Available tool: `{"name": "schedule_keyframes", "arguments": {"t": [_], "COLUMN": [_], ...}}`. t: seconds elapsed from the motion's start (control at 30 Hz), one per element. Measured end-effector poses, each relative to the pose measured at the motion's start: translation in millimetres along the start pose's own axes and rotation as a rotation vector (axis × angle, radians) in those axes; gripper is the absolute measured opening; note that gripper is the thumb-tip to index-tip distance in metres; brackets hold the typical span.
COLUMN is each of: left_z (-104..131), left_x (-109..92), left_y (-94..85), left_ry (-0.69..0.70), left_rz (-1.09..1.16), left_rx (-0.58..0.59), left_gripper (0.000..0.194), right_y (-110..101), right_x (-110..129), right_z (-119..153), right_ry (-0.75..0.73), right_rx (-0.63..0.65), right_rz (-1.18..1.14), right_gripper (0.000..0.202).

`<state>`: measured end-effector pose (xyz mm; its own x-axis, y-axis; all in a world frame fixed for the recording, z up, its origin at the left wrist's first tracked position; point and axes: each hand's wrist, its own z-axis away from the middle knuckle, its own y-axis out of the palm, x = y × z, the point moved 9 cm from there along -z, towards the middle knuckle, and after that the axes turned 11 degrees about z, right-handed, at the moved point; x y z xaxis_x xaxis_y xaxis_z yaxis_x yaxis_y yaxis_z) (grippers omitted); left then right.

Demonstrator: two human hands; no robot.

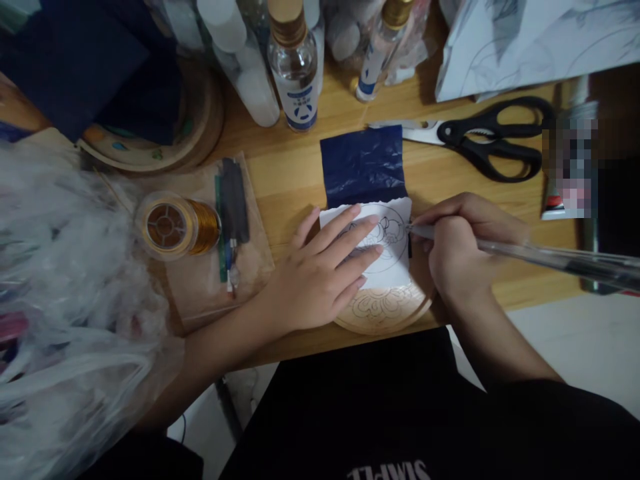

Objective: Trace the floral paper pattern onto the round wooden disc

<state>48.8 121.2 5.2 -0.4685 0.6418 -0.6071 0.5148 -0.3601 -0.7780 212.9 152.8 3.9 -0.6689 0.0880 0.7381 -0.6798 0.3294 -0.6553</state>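
Note:
My left hand point(327, 273) lies flat with fingers spread over a small white paper point(397, 267) that bears a line drawing inside a circle. My right hand point(463, 247) grips a clear-barrelled pen point(520, 252), its tip at the paper's right edge, near the circle. Dark blue carbon paper point(365, 163) sticks out from behind the paper's top edge. Beneath the paper sits a round wooden disc point(395, 310) with outlines drawn on its visible lower part. The left fingers hide part of the drawing.
Black-handled scissors point(495, 137) lie behind my right hand. Clear bottles point(295, 73) stand at the back. A spool of copper-coloured wire point(183, 227) rests on a plastic bag point(200, 300) with thin tools at left. Crumpled plastic point(75, 300) fills the left side; a tube point(570, 173) lies at right.

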Motion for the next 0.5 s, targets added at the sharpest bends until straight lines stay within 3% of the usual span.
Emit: {"name": "schedule_keyframes", "arguments": {"t": [0.5], "left_z": [0.4], "left_x": [0.1], "left_y": [0.5], "left_ry": [0.002], "left_rz": [-0.004], "left_rx": [-0.002], "left_gripper": [0.031], "right_y": [-1.5], "right_x": [3.8], "right_z": [-0.4], "right_ry": [-0.013], "right_rx": [-0.018], "right_rz": [-0.018], "right_gripper": [0.026]}}
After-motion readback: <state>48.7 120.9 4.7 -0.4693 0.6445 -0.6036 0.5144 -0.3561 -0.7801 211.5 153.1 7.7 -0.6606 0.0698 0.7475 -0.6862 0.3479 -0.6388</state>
